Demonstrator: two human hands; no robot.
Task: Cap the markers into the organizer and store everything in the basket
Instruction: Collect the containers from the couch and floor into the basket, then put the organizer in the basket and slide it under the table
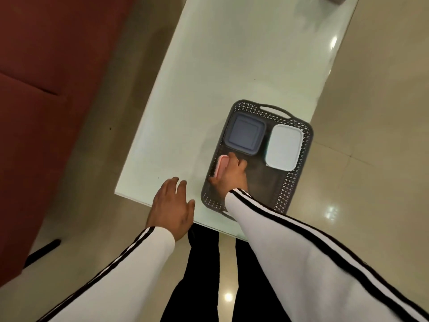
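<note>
Right hand point(232, 173) first: it is down inside the dark grey perforated plastic basket point(296, 182), in the near left part of it, and my fingers are curled over a pink rounded oblong plastic case point(220, 165), with the thumb on its near side. The case is partly hidden under my fingers, so I cannot tell whether it touches the basket floor or what it holds. My left hand point(172, 205) is outside the basket, just to its left, over the near left corner of the pale green glossy table point(232, 54); its fingers are straight and slightly spread, palm down, and it holds nothing. The basket sits on the near right part of the table, its near end at the table's near edge and its curved handle point(276, 109) at the far end. Inside it, in the far left corner, lies a dark blue-grey square plastic container with its lid on point(245, 134), just beyond the pink case. Beside that, against the basket's right wall, lies a white rectangular plastic container with rounded corners point(284, 147), also lidded; the two containers are close together, though I cannot tell if they touch. Both my arms are in white sleeves with black stripes point(301, 252), and my black trousers point(204, 275) show below the table's near edge. A dark red sofa point(46, 89) fills the left side, standing on shiny beige floor tiles point(376, 112).
</note>
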